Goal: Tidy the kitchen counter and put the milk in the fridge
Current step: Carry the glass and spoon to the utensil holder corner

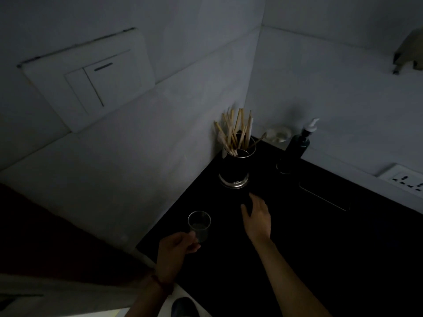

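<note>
No brand, label or writing can be read anywhere; the light is too dim for it.

The pale wall (160,133) fills most of the view and turns a corner behind the worktop. On it, upper left, sits a large white switch plate (91,83) with a dark slot. The black counter (297,248) runs from the corner toward the lower right. A white socket (405,179) is set in the wall just above its far right edge, and a flat dark rectangle (325,197), too dim to name, lies on the counter near it.

In the corner stands a dark holder (237,165) on a shiny metal base, full of pale wooden sticks (235,131) that fan upward. To its right is a dark pump bottle (297,147) with a white nozzle, and a small pale dish (279,135) lies behind, against the wall.

The right hand (257,216) hovers low over the counter just in front of the holder, fingers straight and spread, holding nothing. The left hand (176,248) pinches a small clear glass (199,225) near its base, close to the counter's left edge; the glass is upright, with a little cloudy liquid at the bottom. A band circles the left wrist. No milk container shows.
</note>
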The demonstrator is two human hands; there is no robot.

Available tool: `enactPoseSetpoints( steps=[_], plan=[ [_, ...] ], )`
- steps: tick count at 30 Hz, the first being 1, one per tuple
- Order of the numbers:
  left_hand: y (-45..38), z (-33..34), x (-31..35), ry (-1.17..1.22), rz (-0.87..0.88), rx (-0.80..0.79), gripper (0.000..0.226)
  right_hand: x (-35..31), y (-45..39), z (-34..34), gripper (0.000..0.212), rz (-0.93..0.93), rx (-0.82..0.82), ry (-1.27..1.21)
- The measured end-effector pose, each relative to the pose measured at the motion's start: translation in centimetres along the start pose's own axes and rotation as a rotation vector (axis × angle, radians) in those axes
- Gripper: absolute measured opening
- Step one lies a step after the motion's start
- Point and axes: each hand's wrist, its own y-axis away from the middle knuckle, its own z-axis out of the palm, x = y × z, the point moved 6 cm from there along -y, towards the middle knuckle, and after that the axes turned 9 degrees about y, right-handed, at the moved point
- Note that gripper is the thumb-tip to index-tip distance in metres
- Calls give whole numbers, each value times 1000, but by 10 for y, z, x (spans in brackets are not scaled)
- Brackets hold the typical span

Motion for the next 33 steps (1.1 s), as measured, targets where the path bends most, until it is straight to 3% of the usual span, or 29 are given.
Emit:
enactPoseSetpoints(
  steps=[4,7,9,11,17,25,33],
  plan=[
    [-15,14,-2,-39,-6,-23,33,28,32,37,55,-40,-169,306],
    [-32,25,-6,-64,-43,-43,35,34,42,44,66,-81,-167,424],
    [-44,34,-9,-98,-63,-45,33,37,42,44,61,-70,-144,461],
    [-56,46,-10,-108,-87,-36,31,39,41,44,52,-55,-154,436],
    [-93,75,-13,-36,-159,-6,31,39,42,46,53,-43,-203,398],
    [-129,80,-24,-72,-143,42,32,39,41,44,45,-54,-193,404],
    [-142,77,-29,-131,-258,86,23,39,41,43,43,-90,-137,342]
  ],
)
